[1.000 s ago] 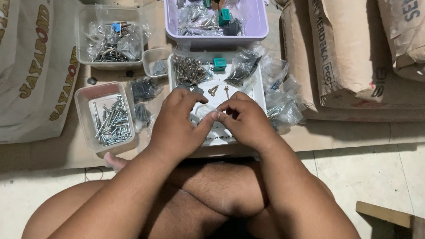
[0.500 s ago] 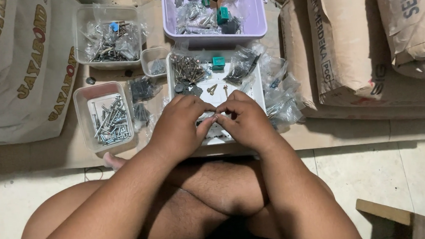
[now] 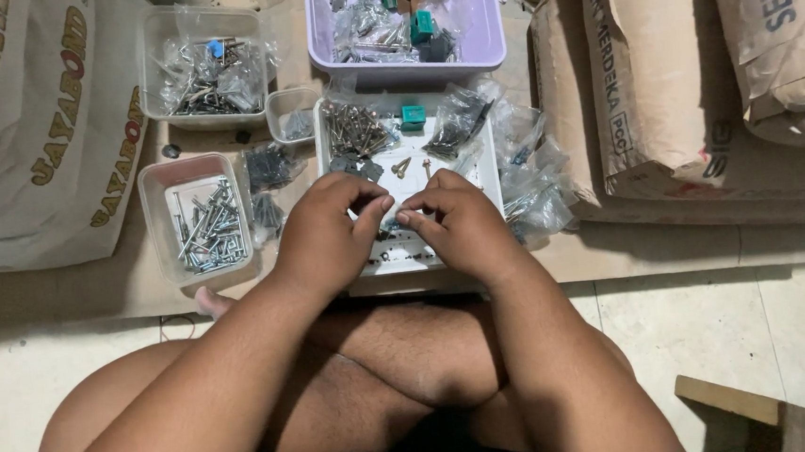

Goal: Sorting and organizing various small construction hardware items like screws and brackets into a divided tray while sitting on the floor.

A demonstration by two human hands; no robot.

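Pinching a tiny part, too small to identify, between left hand (image 3: 327, 233) and right hand (image 3: 454, 222), fingers nearly closed; better stay low over the white tray (image 3: 488, 168), centre frame.

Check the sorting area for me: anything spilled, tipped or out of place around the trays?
Nothing looks spilled or tipped. The white tray, the clear tub of bolts and the purple bin sit upright. Loose plastic bags are heaped untidily right of the tray. Left hand and right hand meet over the tray.
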